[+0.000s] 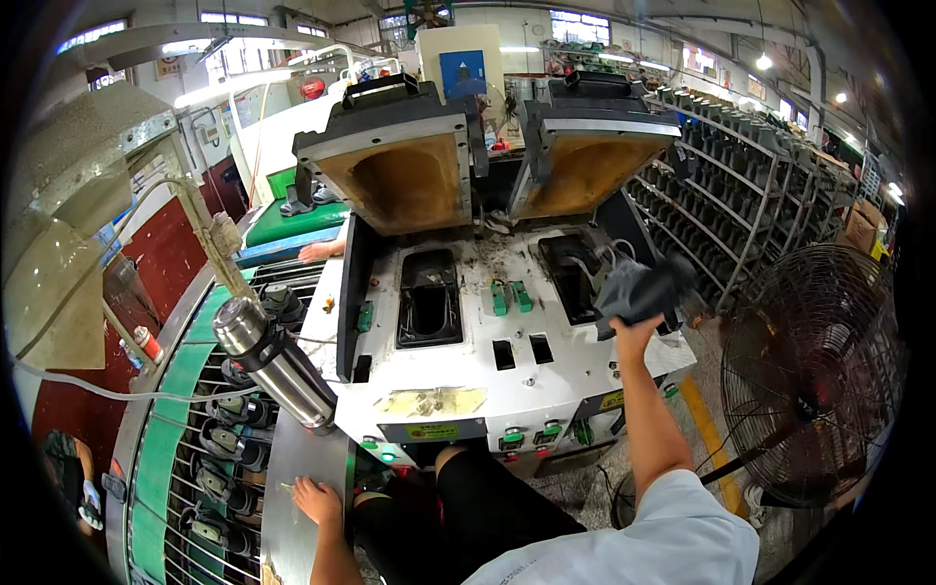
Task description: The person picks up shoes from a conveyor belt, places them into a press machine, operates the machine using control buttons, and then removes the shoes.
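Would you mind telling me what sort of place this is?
Most likely a shoe factory floor: a two-station press machine with raised moulds, long racks of shoe lasts, and a conveyor carrying shoe parts.

Single head-worn fisheye view, looking steeply down and forward, close over white moulding machine (487,361); fan (809,380) at three o'clock, conveyor (195,448) at eight o'clock.

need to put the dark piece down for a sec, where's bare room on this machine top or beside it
Bare white top runs along the front edge, right of the paper scrap and below the two slots. The metal shelf by the left hand is free below the steel flask. Crowded: both mould cavities, the green clips and the conveyor full of shoes.
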A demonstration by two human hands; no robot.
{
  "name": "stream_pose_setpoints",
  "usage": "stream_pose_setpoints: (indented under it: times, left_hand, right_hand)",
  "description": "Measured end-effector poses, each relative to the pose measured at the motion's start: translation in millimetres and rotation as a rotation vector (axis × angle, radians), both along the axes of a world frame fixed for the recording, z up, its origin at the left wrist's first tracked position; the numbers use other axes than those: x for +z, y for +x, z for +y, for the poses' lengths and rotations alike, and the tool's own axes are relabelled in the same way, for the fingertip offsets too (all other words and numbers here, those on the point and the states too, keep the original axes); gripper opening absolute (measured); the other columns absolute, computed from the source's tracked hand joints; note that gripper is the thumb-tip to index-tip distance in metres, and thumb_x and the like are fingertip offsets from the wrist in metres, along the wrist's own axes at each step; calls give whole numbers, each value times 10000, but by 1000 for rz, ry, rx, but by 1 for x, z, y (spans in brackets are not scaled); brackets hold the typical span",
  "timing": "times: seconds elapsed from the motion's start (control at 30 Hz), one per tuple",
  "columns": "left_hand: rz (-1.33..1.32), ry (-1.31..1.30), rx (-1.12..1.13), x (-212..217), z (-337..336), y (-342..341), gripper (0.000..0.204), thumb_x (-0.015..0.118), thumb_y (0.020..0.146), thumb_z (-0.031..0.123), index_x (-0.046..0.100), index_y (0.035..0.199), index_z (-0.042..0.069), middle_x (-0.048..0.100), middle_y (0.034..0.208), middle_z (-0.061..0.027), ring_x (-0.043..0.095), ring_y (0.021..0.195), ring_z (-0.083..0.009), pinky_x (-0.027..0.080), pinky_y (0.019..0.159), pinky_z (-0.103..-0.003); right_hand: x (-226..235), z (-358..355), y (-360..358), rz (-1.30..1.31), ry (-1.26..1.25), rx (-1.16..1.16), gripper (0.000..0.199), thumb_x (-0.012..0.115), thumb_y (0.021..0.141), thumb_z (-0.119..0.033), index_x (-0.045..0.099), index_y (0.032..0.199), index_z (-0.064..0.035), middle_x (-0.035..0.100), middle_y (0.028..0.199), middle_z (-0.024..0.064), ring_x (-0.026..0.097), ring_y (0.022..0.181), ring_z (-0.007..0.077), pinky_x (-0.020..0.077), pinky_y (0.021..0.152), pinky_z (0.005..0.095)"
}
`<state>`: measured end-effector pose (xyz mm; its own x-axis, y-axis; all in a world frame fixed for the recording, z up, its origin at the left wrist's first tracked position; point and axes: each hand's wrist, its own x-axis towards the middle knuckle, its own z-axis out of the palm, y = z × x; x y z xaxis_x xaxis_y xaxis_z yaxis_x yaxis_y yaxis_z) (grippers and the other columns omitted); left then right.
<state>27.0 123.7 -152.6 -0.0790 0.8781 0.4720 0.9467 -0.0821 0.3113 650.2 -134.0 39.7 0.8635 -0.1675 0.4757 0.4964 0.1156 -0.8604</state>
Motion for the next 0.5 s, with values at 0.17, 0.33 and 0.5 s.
stream_pose_setpoints:
  times: [0.17,0.33,0.5]
  left_hand:
    - [-88,-404,-437,67,-47,54,388,676,715,245,652,1051,52,593,1181,-193,543,1098,-353,439,920,-451]
    - [-1486,-1027,-1140,173,-102,150,676,579,901,412,323,1417,60,431,1382,-169,390,1284,-294,330,1039,-440]
    - [-1883,-1063,-1205,202,-134,99,936,721,624,269,294,1418,17,442,1364,-174,444,1244,-332,343,1059,-437]
  right_hand:
    - [4,-40,-63,220,243,633,551,642,557,38,530,1095,0,577,1002,69,548,956,232,467,800,361]
    - [33,-18,-167,567,193,1242,595,573,525,18,573,1119,-7,612,991,73,586,868,234,476,722,329]
    - [81,21,-298,320,-662,1780,745,664,815,-234,287,1410,7,483,1303,116,489,1128,209,419,916,318]
